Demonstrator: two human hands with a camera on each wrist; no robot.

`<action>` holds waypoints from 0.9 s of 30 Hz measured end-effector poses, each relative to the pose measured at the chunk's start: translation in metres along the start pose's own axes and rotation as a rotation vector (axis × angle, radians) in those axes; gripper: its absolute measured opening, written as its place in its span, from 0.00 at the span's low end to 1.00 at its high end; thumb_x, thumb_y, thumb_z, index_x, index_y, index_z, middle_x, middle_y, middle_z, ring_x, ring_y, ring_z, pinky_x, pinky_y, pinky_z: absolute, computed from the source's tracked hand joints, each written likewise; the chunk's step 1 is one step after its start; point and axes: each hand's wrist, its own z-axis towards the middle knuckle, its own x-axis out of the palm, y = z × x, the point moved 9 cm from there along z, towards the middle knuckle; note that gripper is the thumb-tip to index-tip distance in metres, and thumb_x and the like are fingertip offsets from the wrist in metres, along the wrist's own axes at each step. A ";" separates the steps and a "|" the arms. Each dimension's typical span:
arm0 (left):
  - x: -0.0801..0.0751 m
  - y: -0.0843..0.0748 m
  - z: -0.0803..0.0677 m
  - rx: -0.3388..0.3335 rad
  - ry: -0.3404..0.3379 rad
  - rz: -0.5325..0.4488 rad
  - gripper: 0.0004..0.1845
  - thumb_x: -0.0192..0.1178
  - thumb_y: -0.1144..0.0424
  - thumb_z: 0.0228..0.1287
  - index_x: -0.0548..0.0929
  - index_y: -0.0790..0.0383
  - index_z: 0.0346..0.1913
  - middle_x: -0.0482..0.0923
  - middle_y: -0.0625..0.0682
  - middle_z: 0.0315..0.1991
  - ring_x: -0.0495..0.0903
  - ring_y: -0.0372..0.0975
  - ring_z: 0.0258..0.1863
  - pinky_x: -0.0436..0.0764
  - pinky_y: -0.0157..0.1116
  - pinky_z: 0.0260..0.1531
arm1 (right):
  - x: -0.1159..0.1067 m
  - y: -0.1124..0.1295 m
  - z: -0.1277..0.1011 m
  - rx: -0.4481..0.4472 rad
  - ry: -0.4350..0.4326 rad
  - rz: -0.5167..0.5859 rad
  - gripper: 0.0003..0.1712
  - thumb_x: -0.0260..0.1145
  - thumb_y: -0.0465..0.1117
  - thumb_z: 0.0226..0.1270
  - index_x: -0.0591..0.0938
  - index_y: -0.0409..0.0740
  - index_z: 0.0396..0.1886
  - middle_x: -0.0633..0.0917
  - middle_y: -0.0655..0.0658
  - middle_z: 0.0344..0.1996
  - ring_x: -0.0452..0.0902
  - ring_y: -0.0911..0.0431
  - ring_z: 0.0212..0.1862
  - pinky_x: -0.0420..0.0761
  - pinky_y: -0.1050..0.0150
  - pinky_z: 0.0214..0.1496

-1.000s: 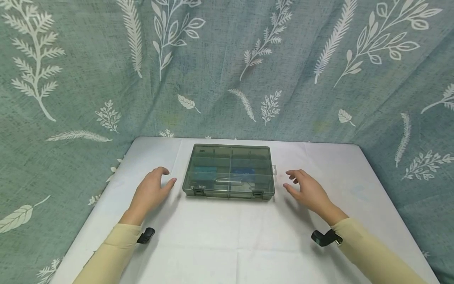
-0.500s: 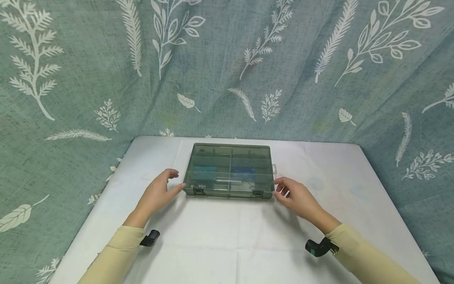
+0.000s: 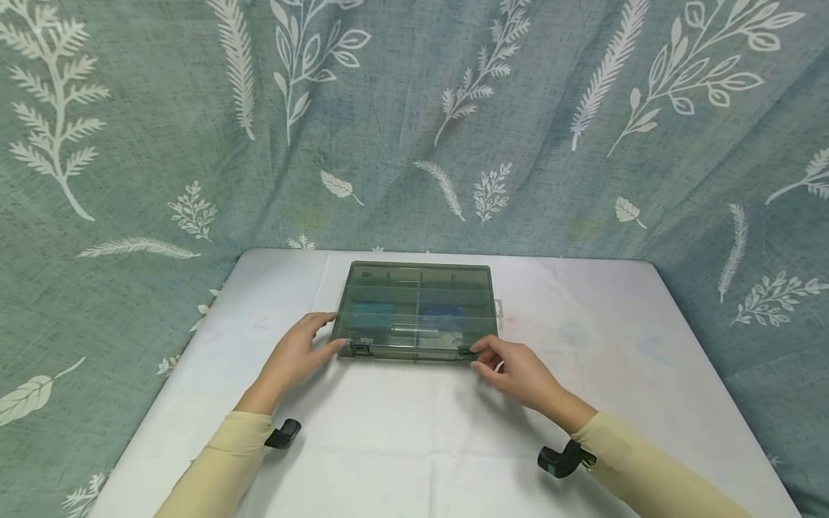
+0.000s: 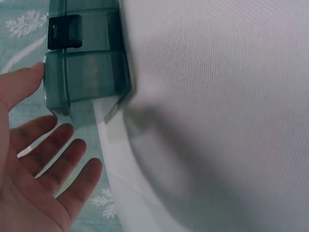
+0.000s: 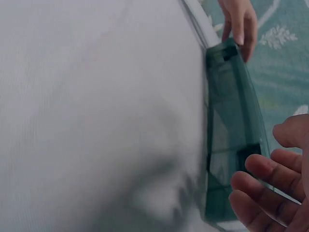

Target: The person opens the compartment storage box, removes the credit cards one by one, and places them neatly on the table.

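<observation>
Box point(image 3: 388, 295) with right hand point(image 3: 521, 375) newly at its right latch point(image 3: 465, 352).

My left hand point(image 4: 24, 191) is at the corner of a see-through green case point(image 4: 94, 75), thumb tip right at its edge, contact hard to confirm. Other fingers loosely spread by its end. Black latch point(image 4: 65, 32) on the case. White cloth point(image 4: 227, 87) carries a blurry shadow; leaf-print teal fabric point(image 4: 14, 58) behind.
</observation>
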 end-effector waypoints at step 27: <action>0.019 0.010 0.007 -0.051 0.068 -0.112 0.38 0.56 0.46 0.77 0.56 0.53 0.82 0.55 0.62 0.79 0.69 0.60 0.69 0.74 0.56 0.66 | 0.072 0.028 0.026 -0.035 0.102 0.088 0.16 0.66 0.48 0.75 0.84 0.46 0.55 0.85 0.58 0.37 0.80 0.65 0.37 0.83 0.67 0.39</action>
